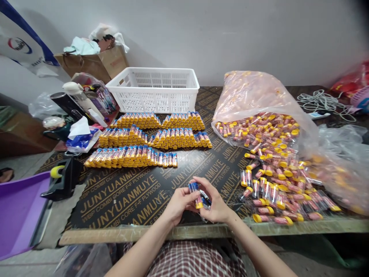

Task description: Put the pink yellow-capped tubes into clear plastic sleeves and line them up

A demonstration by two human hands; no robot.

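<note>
Near the table's front edge, my left hand (179, 204) and my right hand (213, 202) meet around a small clear tube (196, 195) with a blue top and a yellow bottom. Fingers of both hands touch the tube, which leans slightly. Inside my right hand are more dark blue and clear pieces (205, 199), partly hidden by the fingers. Stacked rows of blue-and-yellow tubes (123, 156) lie beyond my hands to the left. To the right spreads a loose heap of yellow-capped tubes (276, 169), spilling from a clear plastic bag (253, 92).
A white basket (155, 98) stands behind the rows. At the left are a black tape dispenser (65, 181), a tissue pack (82, 140), bottles (83, 102) and a purple tray (23, 211). White cables (324, 102) lie at the back right.
</note>
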